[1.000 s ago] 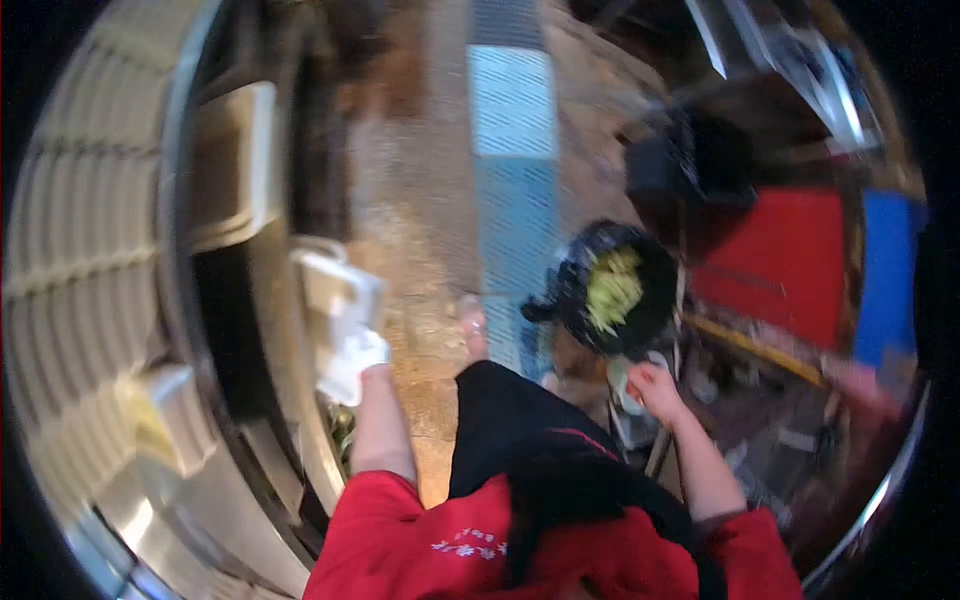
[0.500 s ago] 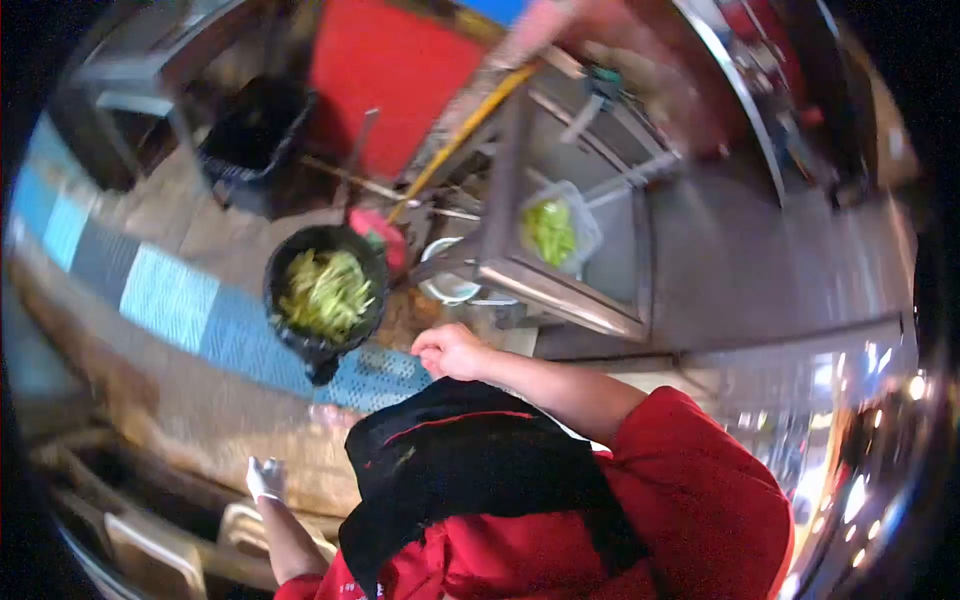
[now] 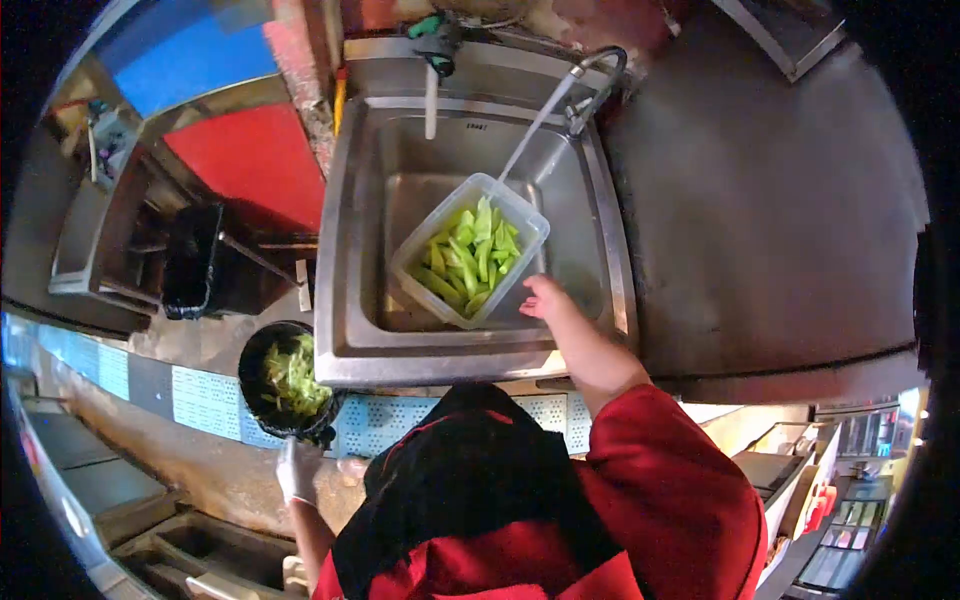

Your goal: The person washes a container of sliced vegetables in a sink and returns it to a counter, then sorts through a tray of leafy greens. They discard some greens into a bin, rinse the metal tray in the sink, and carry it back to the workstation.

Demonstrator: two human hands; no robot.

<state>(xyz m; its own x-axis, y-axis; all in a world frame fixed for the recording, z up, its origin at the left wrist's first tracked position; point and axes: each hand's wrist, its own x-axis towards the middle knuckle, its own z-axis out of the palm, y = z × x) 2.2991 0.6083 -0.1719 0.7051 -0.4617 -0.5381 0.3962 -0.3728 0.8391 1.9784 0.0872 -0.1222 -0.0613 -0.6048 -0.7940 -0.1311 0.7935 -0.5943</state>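
Note:
My right hand, bare, is over the metal sink, just right of a clear plastic container. Its fingers are partly curled but apart, with nothing visible between them. Green vegetable pieces lie in the container, which sits tilted in the basin. My left hand, in a white glove, is low at the left beside the near rim of a black bucket with pale green scraps. Its fingers are blurred, so their grip is unclear.
A faucet with a pale spout or stream reaches toward the container. A dark metal counter extends right of the sink. Left of it are a black bin and a red panel. Blue perforated mats lie on the floor.
The view has turned toward the sink, which now fills the centre with the container in it. My right hand is now over the sink, and my left hand is closer to the bucket.

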